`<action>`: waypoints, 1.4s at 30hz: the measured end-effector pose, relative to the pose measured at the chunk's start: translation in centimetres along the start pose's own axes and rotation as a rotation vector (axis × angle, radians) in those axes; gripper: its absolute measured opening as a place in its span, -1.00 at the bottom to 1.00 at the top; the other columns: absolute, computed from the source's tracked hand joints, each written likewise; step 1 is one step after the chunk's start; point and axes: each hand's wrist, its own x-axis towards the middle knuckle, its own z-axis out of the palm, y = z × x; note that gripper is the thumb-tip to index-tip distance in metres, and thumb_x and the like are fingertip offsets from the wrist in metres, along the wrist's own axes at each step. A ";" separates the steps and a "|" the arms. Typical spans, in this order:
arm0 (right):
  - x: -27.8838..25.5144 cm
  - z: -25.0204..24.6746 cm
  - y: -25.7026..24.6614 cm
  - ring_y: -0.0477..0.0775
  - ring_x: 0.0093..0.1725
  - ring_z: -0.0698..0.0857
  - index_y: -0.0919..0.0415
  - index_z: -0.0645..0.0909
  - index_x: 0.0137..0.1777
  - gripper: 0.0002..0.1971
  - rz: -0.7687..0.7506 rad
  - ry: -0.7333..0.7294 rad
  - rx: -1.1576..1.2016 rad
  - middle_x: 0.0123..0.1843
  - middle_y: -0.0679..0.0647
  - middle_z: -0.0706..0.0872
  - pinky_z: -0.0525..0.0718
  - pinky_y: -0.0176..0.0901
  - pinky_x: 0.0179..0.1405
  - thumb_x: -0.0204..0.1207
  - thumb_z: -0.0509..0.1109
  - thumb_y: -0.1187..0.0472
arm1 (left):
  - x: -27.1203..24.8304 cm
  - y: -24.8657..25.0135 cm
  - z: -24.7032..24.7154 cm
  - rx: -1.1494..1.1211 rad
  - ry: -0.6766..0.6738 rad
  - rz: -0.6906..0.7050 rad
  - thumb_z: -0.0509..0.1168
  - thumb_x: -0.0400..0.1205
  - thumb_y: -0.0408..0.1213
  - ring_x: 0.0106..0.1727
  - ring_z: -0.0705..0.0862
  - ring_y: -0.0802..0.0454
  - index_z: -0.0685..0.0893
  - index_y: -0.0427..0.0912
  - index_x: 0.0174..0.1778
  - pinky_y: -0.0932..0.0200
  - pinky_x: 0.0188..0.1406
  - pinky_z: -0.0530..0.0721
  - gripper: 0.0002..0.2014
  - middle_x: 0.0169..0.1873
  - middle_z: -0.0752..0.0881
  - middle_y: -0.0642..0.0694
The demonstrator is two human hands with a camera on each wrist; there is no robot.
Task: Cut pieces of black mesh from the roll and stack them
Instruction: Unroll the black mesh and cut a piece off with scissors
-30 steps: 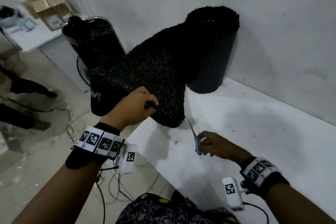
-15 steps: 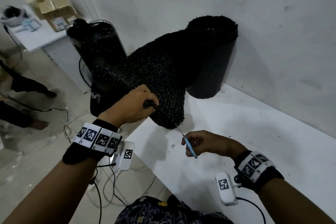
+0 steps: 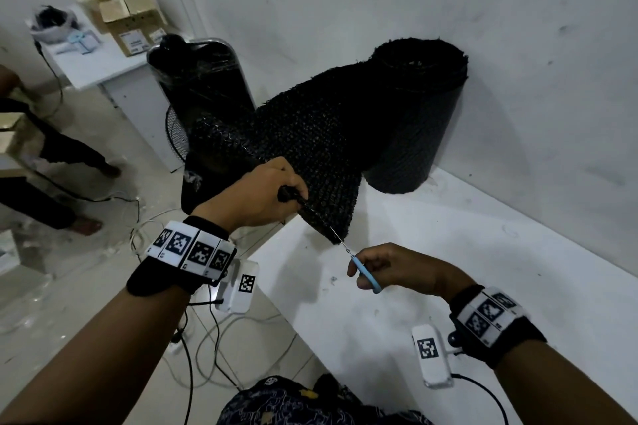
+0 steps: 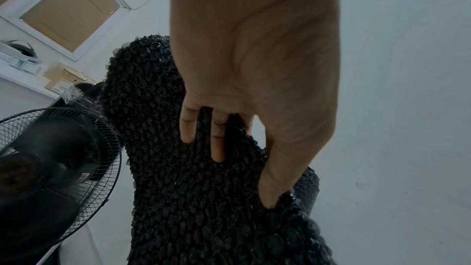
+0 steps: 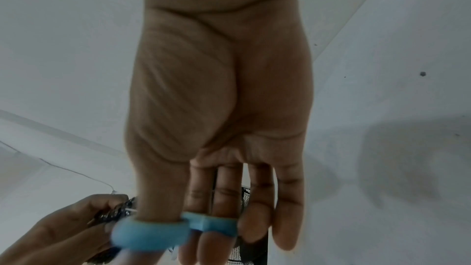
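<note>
Bare forearms, no sleeves. Black wristband point(image 3: 179, 269) on left wrist, ringed with white tiles of black square-code markers. Same band point(image 3: 493, 324) on right wrist. Below each band, white camera pod point(image 3: 431, 360) with one marker, thin black cable trailing. Dark patterned garment point(image 3: 293, 404) at lap.

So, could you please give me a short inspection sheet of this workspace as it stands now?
Surface: white table, scuffed, with small dark specks.
Job's things: black mesh roll stands upright at the wall; its unrolled mesh sheet is lifted toward the person; blue-handled scissors have their blades at the sheet's near edge. No stack of cut pieces seen.
Clutter: nothing seen on the table.
Grippers: left hand grips the sheet's edge; right hand holds the scissors, fingers through the loops.
Cables: loose cables on the floor.
Surroundings: black fan, cardboard boxes on a side table, another person's legs.
</note>
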 end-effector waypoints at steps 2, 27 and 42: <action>-0.1 0.1 -0.2 -0.11 -0.07 0.65 0.16 0.70 0.20 -0.68 0.006 -0.024 0.024 -0.14 -0.05 0.71 0.64 -0.13 0.03 0.47 0.52 0.10 | 0.0 -0.1 0.0 0.004 -0.016 -0.005 0.54 0.49 -0.09 0.06 0.61 0.14 0.79 0.17 0.07 -0.07 0.24 0.67 -0.76 0.03 0.49 0.15; 0.3 -0.8 -2.5 -0.08 -0.11 0.65 0.18 0.71 0.17 -0.68 -0.027 -0.046 0.048 -0.17 -0.05 0.70 0.67 -0.12 0.00 0.46 0.50 0.08 | 1.1 -0.8 -0.4 0.009 0.001 0.034 0.61 0.47 -0.16 0.05 0.57 0.04 0.83 0.16 0.00 -0.11 0.19 0.64 -0.77 0.00 0.50 0.07; 0.7 -1.8 -4.5 -0.14 -0.17 0.69 0.18 0.73 0.11 -0.87 -0.063 -0.022 -0.015 -0.12 0.03 0.72 0.70 -0.08 0.06 0.59 0.46 0.30 | 2.0 -0.7 -0.8 0.008 -0.001 0.070 0.61 0.46 -0.11 0.02 0.56 0.10 0.82 0.21 -0.02 -0.17 0.18 0.64 -0.78 0.00 0.51 0.09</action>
